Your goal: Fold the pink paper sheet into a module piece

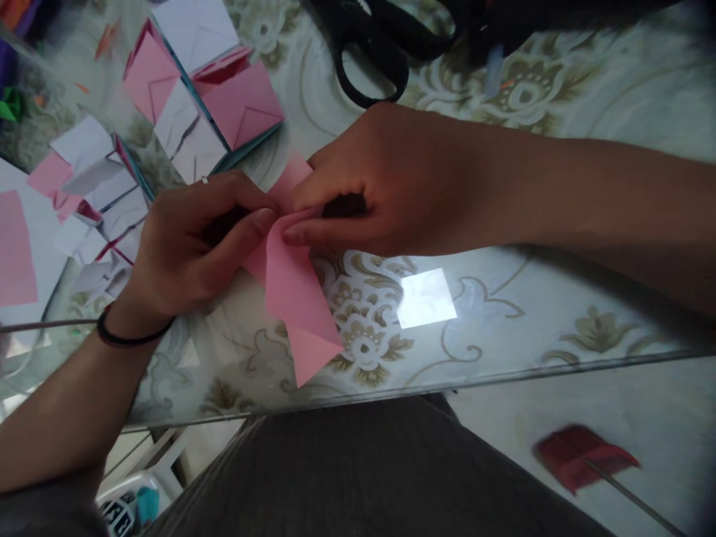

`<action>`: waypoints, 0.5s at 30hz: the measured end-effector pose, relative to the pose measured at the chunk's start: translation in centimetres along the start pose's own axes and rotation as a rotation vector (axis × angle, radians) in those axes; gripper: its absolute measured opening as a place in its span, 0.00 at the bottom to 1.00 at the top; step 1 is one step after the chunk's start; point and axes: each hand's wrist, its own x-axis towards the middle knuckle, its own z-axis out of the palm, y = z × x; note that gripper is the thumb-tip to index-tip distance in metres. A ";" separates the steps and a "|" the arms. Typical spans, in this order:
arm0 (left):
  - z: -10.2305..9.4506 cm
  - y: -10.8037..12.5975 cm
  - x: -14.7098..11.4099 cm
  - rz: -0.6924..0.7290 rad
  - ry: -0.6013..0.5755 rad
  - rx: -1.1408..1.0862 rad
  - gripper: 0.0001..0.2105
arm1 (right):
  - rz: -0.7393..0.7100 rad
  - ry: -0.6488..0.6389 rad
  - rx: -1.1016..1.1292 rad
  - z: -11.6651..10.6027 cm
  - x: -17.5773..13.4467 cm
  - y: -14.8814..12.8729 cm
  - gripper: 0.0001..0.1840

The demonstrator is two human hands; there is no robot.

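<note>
Between my two hands is a strip of pink paper (296,291), bent over near its middle, its lower end hanging toward the table's front edge. My left hand (195,239), with a dark band at the wrist, pinches the paper from the left between thumb and forefinger. From the right, my right hand (363,186) pinches the same paper at the bend, thumb in front. The fingers hide part of the fold. Just beyond my hands stands a folded pink and white paper piece (193,112); a second folded paper piece (106,198) lies to the left.
Black-handled scissors (374,67) lie at the back. A pink sheet (16,250) rests on white paper at the far left. The flower-patterned table (481,298) has its front edge close to my lap. Below it on the floor is a red dustpan-like object (582,451).
</note>
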 end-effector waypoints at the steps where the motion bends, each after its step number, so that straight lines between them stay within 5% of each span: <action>1: 0.0 0.0 0.0 -0.003 -0.005 -0.002 0.08 | -0.002 0.000 -0.008 0.0 0.0 0.0 0.23; 15: 0.3 0.2 0.0 -0.055 0.015 -0.061 0.07 | -0.017 -0.005 0.043 -0.3 -0.3 0.0 0.24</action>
